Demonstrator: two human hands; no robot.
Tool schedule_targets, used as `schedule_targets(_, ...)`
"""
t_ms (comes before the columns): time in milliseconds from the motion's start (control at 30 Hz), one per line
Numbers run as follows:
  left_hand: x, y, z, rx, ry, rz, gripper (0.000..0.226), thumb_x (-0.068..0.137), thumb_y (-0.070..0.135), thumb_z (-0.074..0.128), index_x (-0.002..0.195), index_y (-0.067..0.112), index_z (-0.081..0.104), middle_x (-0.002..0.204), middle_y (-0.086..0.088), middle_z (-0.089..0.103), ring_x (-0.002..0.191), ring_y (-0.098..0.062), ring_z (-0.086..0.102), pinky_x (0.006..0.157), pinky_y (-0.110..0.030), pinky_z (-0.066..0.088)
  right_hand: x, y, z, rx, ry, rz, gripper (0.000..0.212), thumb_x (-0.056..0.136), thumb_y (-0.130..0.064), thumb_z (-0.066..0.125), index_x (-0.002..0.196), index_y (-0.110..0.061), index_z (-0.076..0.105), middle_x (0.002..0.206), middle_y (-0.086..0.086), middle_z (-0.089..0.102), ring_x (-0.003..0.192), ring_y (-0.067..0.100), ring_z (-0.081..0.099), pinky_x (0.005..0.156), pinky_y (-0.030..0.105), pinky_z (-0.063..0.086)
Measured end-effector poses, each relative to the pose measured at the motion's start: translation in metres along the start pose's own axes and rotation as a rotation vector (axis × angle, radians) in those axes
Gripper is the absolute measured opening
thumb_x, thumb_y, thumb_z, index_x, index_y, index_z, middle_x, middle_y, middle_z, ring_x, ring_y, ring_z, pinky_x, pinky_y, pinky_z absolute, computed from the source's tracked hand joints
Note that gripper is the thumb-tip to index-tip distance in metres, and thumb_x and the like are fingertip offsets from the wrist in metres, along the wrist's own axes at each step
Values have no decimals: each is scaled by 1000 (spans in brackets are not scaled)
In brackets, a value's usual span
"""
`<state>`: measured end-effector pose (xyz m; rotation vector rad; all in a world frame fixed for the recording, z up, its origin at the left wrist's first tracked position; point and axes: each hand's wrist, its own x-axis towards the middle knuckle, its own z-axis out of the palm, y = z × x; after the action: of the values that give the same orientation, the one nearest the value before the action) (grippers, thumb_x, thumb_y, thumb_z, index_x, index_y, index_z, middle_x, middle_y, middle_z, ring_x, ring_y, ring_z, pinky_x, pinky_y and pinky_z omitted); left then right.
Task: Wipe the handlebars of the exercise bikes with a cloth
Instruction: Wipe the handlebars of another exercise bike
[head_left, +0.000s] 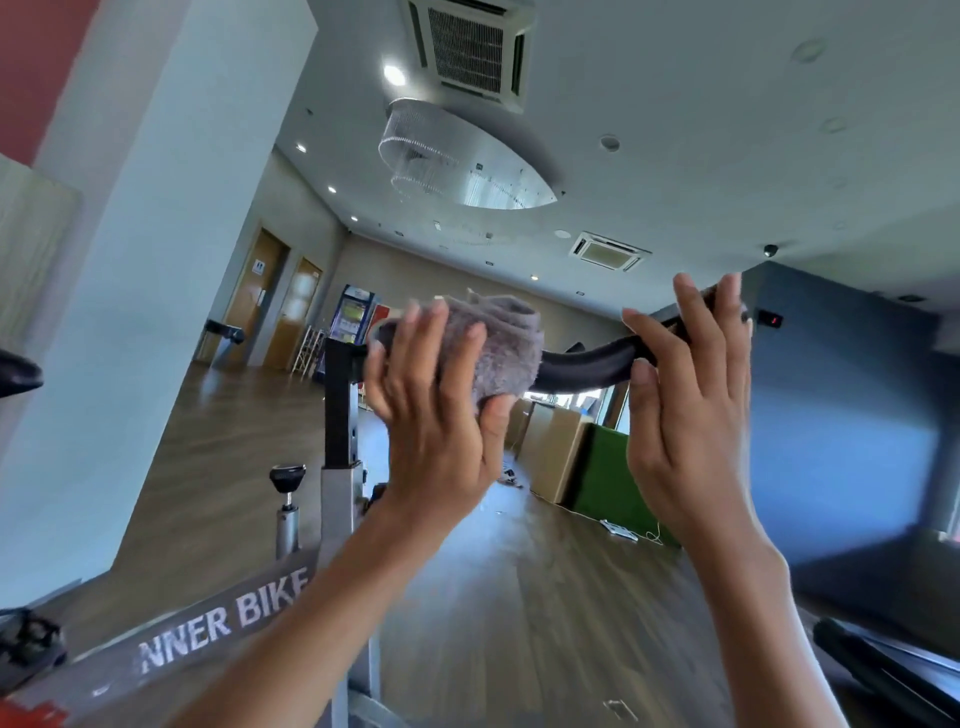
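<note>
Handlebar (587, 364) of the spinner bike spans both hands: left hand (436, 415) clamps a bunched grey cloth (498, 343) round its left stretch, right hand (691, 415) grips the right end. Cloth looks loosely wadded, so it may slip off or skip the underside. No containers near either hand.

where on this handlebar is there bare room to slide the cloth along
Free: the stretch of the black curved handlebar between the grey fuzzy cloth and the right hand. Crowded: the left end, wrapped by the cloth in the left hand, and the right end, gripped by that right hand.
</note>
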<state>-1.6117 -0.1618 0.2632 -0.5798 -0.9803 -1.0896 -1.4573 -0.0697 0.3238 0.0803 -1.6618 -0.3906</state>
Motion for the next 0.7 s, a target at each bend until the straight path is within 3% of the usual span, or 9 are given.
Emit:
schedule_targets(100,-2,18,16,3,24,100,44,102,46,26,136,20,34,141,-10,35,148,-17,14,118,-45,4,-3,-1,2,26,9,36,37,103,-22,34,132,-12,55,157,10,29,151,24,4,121,48,15)
schedule_targets(200,7,-23,21,-35,124,176,43,100,53,25,130,23,34,133,-9,38,139,-19,29,116,-47,10,-4,4,-6,-45,-7,0,38,103,-25,33,131,-15,56,157,7,31,151,21,7,119,48,21)
schedule_targets(267,10,-44,19,-141,171,107,44,99,52,24,130,21,30,130,-12,39,130,-26,37,113,-52,14,-3,2,-4,-91,6,-4,39,103,-26,32,130,-13,57,155,9,34,150,23,10,120,48,19)
schedule_targets(400,6,-26,25,-264,212,47,42,99,44,29,130,17,29,136,-12,32,129,-32,30,104,-62,29,-2,-18,17,-93,120,86,39,100,-21,29,122,-5,57,149,17,38,149,32,10,121,39,12)
schedule_targets(467,6,-19,30,-260,234,75,43,98,47,30,130,20,30,138,-8,27,129,-30,27,105,-60,28,0,-26,23,-142,179,118,39,98,-19,29,116,-3,60,145,19,43,147,35,14,121,42,15)
schedule_targets(600,8,-30,33,-330,276,32,43,98,53,32,129,24,32,129,-9,36,123,-31,37,100,-61,34,2,-35,34,-260,245,86,39,95,-19,29,106,-6,65,127,13,59,145,38,21,116,54,21)
schedule_targets(700,4,-37,32,-511,294,-136,43,99,50,30,130,20,27,131,-13,36,123,-34,37,93,-66,37,5,-45,57,-154,395,85,41,96,-15,26,101,-1,63,119,16,63,144,38,24,120,43,15)
